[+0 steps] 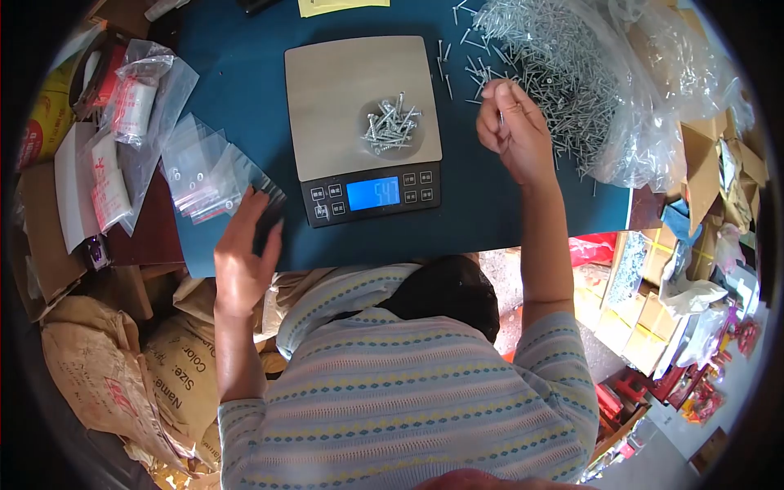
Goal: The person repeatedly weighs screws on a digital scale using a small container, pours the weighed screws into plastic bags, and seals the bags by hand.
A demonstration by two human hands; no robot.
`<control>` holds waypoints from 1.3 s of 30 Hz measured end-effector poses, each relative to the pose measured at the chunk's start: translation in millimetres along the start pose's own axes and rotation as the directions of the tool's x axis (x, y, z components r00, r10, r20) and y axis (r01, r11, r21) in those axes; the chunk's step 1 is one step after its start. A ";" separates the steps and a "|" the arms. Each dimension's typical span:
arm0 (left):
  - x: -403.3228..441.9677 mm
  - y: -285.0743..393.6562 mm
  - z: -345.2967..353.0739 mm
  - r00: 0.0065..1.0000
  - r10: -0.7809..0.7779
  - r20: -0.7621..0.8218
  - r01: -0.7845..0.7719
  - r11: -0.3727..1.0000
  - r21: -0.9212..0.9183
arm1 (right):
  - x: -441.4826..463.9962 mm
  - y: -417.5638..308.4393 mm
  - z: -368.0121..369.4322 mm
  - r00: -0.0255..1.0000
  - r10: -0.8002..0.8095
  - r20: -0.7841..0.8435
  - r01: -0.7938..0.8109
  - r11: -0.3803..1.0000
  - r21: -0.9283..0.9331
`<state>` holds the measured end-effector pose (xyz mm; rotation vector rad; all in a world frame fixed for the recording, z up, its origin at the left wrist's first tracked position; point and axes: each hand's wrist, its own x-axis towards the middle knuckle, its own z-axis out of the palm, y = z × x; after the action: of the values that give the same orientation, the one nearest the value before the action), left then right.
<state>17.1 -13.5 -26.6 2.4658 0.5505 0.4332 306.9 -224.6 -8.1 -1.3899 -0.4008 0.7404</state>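
A digital scale (359,106) with a lit blue display stands on the dark table mat (245,82). On its plate, towards the lower right, rests a small heap of screws (392,126) in what looks like a clear dish. My left hand (247,245) is at the lower edge of the fanned clear zip bags (208,175), fingers apart, fingertips beside the nearest bag. Left of the big screw pile (563,106), my right hand (514,126) hovers with its fingers curled together; whatever they hold is too small to make out.
Loose screws lie between scale and pile, and a large clear plastic bag (645,147) lies beside the pile. Wrapped white packets (135,106) are at the left. Yellow paper (343,6) shows at the far edge. Cardboard boxes (49,220) flank the table.
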 end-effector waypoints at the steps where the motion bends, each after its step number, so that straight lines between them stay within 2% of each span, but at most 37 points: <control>1: 1.2 2.6 -0.8 0.999 0.041 0.013 -0.041 0.999 0.025 | 0.5 0.0 1.2 1.000 0.006 -0.012 -0.006 1.000 -0.023; 2: 0.3 1.2 0.5 1.000 0.027 0.013 -0.028 0.999 0.035 | 0.9 -0.1 2.3 1.000 0.012 -0.024 -0.013 0.999 -0.045; 4: -3.8 -4.4 6.3 1.000 0.001 0.011 -0.001 0.999 0.054 | 1.6 -0.9 4.1 0.999 0.008 0.052 -0.004 0.997 -0.082; 8: -4.0 -11.1 10.1 0.995 -0.046 -0.086 0.047 0.999 0.015 | 4.3 -3.8 10.1 0.976 0.000 0.217 0.027 0.993 -0.118; 9: -3.0 -10.9 9.8 0.992 -0.051 -0.111 0.054 0.998 0.017 | 5.8 -3.7 13.2 0.972 -0.014 0.234 0.033 0.997 -0.076; 10: -2.1 -10.6 9.5 0.989 -0.057 -0.136 0.060 0.998 0.019 | 7.3 -4.4 16.6 0.969 -0.036 0.243 0.085 0.978 -0.193; 13: -2.9 -6.2 7.2 0.986 -0.142 -0.088 0.142 0.990 -0.012 | 11.7 -10.0 29.7 0.955 -0.093 0.282 0.231 0.828 -0.510; 16: -1.7 -3.8 9.0 0.992 -0.074 -0.100 0.071 0.997 -0.035 | 19.4 -15.5 46.1 0.910 -0.189 0.370 0.401 0.631 -0.664; 20: -3.5 -3.8 11.1 0.991 -0.059 -0.116 0.054 0.997 -0.050 | 31.6 -1.8 53.0 0.841 -0.279 0.464 0.540 0.358 -0.762; 24: -4.1 -4.0 10.7 0.992 -0.055 -0.111 0.050 0.997 -0.050 | 31.1 -6.2 56.8 0.840 -0.200 0.504 0.543 0.313 -0.779; 27: -2.8 -4.8 9.7 0.990 -0.082 -0.111 0.074 0.994 -0.074 | 29.4 -0.5 52.3 0.844 -0.312 0.437 0.537 0.465 -0.704; 29: -1.9 -3.3 6.3 0.988 -0.104 -0.118 0.095 0.993 -0.074 | 26.1 -4.7 47.6 0.907 -0.239 0.348 0.413 0.669 -0.618; 30: -0.7 -1.5 3.6 0.986 -0.109 -0.124 0.101 0.993 -0.065 | 24.4 -6.4 44.3 0.932 -0.193 0.306 0.340 0.756 -0.559; 31: 0.4 0.0 1.2 0.985 -0.113 -0.131 0.106 0.993 -0.056 | 27.0 -2.1 39.0 0.904 -0.291 0.314 0.404 0.823 -0.399; 32: 1.2 -0.6 -1.3 0.985 -0.094 -0.146 0.088 0.995 -0.047 | 20.7 -8.2 33.1 0.960 -0.072 0.272 0.133 0.968 -0.213; 33: 2.0 -2.8 -4.3 0.984 -0.076 -0.162 0.071 0.997 -0.038 | 23.8 1.7 23.5 0.935 -0.122 0.332 0.072 0.985 0.159; 34: 2.7 -3.4 -7.0 0.982 -0.058 -0.178 0.054 0.998 -0.027 | 27.6 9.0 17.8 0.910 -0.190 0.368 -0.023 0.864 0.504; 37: 3.6 -1.6 -16.3 0.970 -0.099 -0.220 0.085 0.994 -0.074 | 26.7 1.7 2.4 0.963 -0.044 0.268 -0.174 0.659 0.732; 39: 4.2 1.1 -19.1 0.960 -0.117 -0.256 0.096 0.991 -0.095 | 30.2 4.9 -7.9 0.935 -0.046 0.352 -0.211 0.726 0.655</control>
<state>13.1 -3.6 -10.2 2.3026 0.7535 0.7284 332.7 -209.9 -19.1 -0.5651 -0.2861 1.0837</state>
